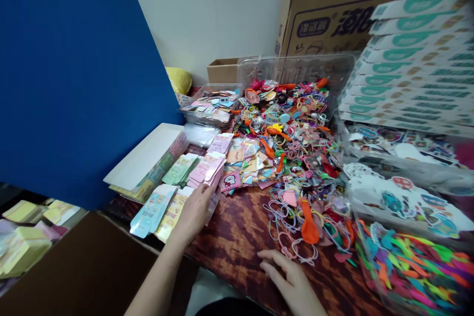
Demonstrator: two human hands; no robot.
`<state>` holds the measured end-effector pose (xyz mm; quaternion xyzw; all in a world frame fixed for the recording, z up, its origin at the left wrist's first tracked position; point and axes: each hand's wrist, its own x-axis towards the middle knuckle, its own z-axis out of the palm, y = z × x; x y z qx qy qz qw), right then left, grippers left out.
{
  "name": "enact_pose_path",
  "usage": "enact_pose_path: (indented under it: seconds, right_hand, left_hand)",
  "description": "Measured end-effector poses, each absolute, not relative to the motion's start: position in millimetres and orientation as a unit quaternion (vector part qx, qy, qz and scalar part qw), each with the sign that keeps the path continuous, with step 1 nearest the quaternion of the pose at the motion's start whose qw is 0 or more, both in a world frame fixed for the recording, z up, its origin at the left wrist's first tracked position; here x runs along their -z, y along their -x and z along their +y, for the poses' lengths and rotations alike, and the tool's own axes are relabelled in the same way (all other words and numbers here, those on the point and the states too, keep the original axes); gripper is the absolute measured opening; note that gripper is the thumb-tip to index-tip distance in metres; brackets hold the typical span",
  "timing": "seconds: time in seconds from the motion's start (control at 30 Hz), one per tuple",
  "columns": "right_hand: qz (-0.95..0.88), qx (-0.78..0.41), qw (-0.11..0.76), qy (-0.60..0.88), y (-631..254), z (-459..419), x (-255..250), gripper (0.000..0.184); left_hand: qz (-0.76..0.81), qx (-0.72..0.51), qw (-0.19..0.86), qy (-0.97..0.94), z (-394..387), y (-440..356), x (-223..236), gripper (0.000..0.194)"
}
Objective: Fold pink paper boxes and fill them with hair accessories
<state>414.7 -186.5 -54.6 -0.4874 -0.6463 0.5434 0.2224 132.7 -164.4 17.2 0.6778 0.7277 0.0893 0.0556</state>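
My left hand (194,210) reaches forward to the fanned rows of printed paper cards (177,192) on the dark wooden table (237,237); its fingers curl onto the pink and yellow cards at the near end. My right hand (287,279) rests near the table's front edge, fingers spread flat, holding nothing. Just beyond its fingertips lies a tangle of thin hair ties (292,237) and an orange balloon (309,227).
A big heap of colourful hair ties, balloons and trinkets (292,123) covers the table's middle. Small square cards (248,160) lie beside it. A blue divider panel (74,84) stands left. Stacked teal-printed boxes (411,59), stickers and a bin of coloured strips (418,266) fill the right.
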Motion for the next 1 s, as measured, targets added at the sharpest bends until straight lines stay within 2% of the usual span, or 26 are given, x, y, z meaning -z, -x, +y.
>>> enact_pose_path:
  seconds: [0.17, 0.27, 0.43, 0.53, 0.63, 0.8, 1.0]
  right_hand:
    - [-0.643, -0.537, 0.234, 0.493, -413.8, -186.2, 56.7, 0.032]
    - [-0.643, -0.541, 0.24, 0.487, -414.2, -185.0, 54.9, 0.031]
    - [-0.628, -0.557, 0.242, 0.487, -414.9, -182.0, 63.5, 0.034]
    - [-0.6, -0.59, 0.228, 0.49, -414.8, -180.7, 75.9, 0.041]
    - [-0.562, -0.621, 0.232, 0.494, -415.7, -181.2, 81.3, 0.046]
    - [-0.508, -0.651, 0.254, 0.503, -416.9, -183.5, 72.9, 0.045]
    - [-0.484, -0.671, 0.244, 0.506, -413.4, -177.7, 69.7, 0.044]
  left_hand:
    - [0.735, -0.12, 0.0, -0.667, -174.9, -136.6, -9.1, 0.056]
    - [0.715, -0.157, 0.0, -0.681, -164.8, -140.6, -20.8, 0.059]
    - [0.736, -0.16, 0.05, -0.656, -77.1, -130.2, -63.5, 0.044]
    - [0.777, -0.147, 0.064, -0.609, -7.3, -117.9, -69.7, 0.052]
    - [0.814, -0.111, 0.106, -0.56, 42.8, -110.2, -57.4, 0.074]
    - [0.837, -0.078, 0.153, -0.519, 70.8, -104.2, -32.1, 0.043]
    - [0.836, -0.114, 0.146, -0.517, 64.4, -95.2, -28.7, 0.043]
